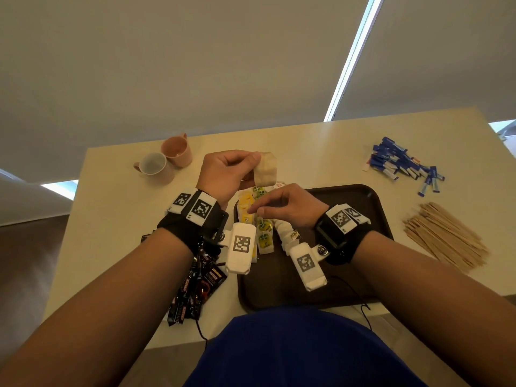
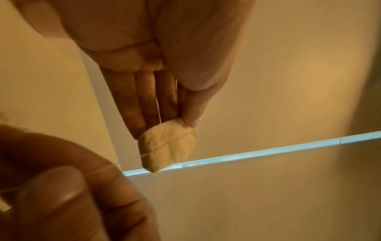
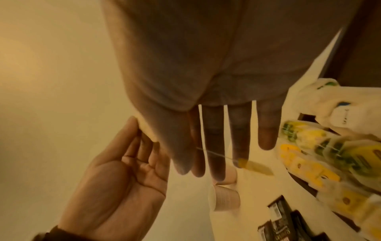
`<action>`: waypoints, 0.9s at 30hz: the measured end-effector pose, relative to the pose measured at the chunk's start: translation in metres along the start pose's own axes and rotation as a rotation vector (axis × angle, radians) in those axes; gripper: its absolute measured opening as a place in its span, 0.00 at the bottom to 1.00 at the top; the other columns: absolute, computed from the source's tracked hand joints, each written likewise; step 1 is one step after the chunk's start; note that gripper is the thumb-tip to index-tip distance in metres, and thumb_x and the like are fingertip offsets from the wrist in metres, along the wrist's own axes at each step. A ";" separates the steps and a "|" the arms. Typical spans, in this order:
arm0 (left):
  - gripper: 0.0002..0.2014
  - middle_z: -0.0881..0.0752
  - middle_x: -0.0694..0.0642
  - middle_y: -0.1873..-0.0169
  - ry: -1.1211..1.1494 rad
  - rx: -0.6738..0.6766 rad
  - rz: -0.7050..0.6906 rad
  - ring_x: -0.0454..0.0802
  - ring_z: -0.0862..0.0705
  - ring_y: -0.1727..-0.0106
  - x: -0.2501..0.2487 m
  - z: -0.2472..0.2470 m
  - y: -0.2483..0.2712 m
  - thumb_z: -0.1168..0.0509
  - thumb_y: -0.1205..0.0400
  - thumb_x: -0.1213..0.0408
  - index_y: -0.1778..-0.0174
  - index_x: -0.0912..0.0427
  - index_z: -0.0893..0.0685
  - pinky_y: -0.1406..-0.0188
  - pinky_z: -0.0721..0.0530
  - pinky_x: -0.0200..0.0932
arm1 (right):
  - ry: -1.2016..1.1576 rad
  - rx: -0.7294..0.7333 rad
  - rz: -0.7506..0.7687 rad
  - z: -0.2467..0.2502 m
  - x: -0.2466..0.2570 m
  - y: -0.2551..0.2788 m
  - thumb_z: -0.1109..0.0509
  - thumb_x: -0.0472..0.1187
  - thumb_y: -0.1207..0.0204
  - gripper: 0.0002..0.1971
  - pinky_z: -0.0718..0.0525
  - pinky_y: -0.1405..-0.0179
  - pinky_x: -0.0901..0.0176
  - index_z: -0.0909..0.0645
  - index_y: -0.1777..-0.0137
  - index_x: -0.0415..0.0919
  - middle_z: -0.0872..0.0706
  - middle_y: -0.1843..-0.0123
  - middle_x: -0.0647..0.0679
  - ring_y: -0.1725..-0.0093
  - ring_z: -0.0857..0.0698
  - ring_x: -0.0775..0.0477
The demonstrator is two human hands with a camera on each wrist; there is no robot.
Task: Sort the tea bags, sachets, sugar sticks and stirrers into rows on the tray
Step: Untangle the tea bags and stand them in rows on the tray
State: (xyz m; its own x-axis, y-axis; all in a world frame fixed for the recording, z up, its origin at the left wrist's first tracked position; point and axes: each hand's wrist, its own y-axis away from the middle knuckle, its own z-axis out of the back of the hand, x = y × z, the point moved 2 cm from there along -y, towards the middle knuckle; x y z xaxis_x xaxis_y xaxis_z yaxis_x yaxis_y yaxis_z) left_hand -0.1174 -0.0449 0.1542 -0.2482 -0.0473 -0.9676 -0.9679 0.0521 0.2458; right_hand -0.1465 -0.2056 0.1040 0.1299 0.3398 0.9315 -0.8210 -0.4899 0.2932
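Note:
My left hand (image 1: 255,160) holds a beige tea bag (image 1: 265,169) up above the tray's far left corner, pinching its corner between thumb and finger, as the left wrist view shows on the tea bag (image 2: 167,145). My right hand (image 1: 254,210) hovers just below and pinches that bag's thin string (image 3: 214,154), with the yellow tag (image 3: 253,166) dangling by its fingertips. A column of yellow-and-green tea bags (image 1: 259,227) lies along the left side of the dark brown tray (image 1: 363,196).
Blue sugar sticks (image 1: 402,163) lie heaped on the table at the far right, and wooden stirrers (image 1: 444,236) are piled right of the tray. Black sachets (image 1: 195,280) sit left of the tray. Two pink mugs (image 1: 167,160) lie at the far left.

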 end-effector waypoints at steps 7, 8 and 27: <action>0.08 0.08 0.63 0.51 0.090 -0.015 0.022 0.55 0.07 0.54 -0.001 0.003 -0.002 0.31 0.16 0.69 0.45 0.70 0.11 0.60 0.11 0.41 | -0.513 0.055 -0.218 -0.014 -0.006 0.004 0.35 0.28 0.18 0.14 0.15 0.36 0.43 0.18 0.34 0.30 0.13 0.37 0.32 0.39 0.12 0.40; 0.08 0.08 0.63 0.50 0.099 -0.017 0.025 0.55 0.07 0.55 -0.002 0.003 -0.001 0.31 0.16 0.70 0.45 0.70 0.11 0.60 0.11 0.41 | -0.543 0.067 -0.232 -0.014 -0.006 0.005 0.37 0.24 0.19 0.16 0.15 0.37 0.43 0.19 0.34 0.30 0.14 0.37 0.31 0.40 0.12 0.40; 0.09 0.07 0.64 0.52 0.082 0.027 0.134 0.57 0.07 0.54 0.012 0.009 0.011 0.30 0.17 0.68 0.45 0.68 0.11 0.60 0.10 0.43 | -0.027 -0.459 -0.096 0.022 -0.002 -0.019 0.27 0.35 0.21 0.07 0.15 0.72 0.62 0.10 0.49 0.31 0.11 0.69 0.44 0.74 0.14 0.54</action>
State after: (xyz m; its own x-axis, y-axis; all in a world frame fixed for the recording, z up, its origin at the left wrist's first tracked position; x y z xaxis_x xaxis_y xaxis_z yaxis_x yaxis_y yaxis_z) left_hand -0.1309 -0.0364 0.1449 -0.3785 -0.1191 -0.9179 -0.9248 0.0901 0.3697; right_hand -0.1193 -0.2146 0.1014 0.2269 0.3422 0.9118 -0.9647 -0.0493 0.2585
